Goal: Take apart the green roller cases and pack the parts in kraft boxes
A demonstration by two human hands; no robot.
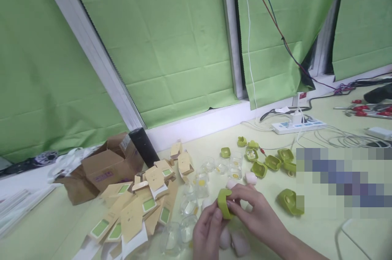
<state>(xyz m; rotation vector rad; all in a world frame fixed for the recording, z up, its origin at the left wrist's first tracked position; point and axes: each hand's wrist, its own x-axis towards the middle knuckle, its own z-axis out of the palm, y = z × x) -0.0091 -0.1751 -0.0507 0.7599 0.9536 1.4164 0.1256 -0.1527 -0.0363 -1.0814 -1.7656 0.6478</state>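
My left hand (pixel 206 231) and my right hand (pixel 260 215) meet low in the middle of the view, both pinching a small green plastic lid (pixel 224 203). The left thumb presses its lower edge and the right fingers curl over its top. Just below the hands lie pink-white soft pieces (pixel 240 243). To the left of the hands stand several clear small cups (pixel 188 207).
Flat brown-and-green cardboard boxes (pixel 134 211) are piled at the left beside an open brown carton (pixel 104 166) and a black cylinder (pixel 143 145). More green lids (pixel 272 162) lie scattered behind and right. A white power strip (pixel 298 126), cables and red-handled tools (pixel 364 109) sit at far right.
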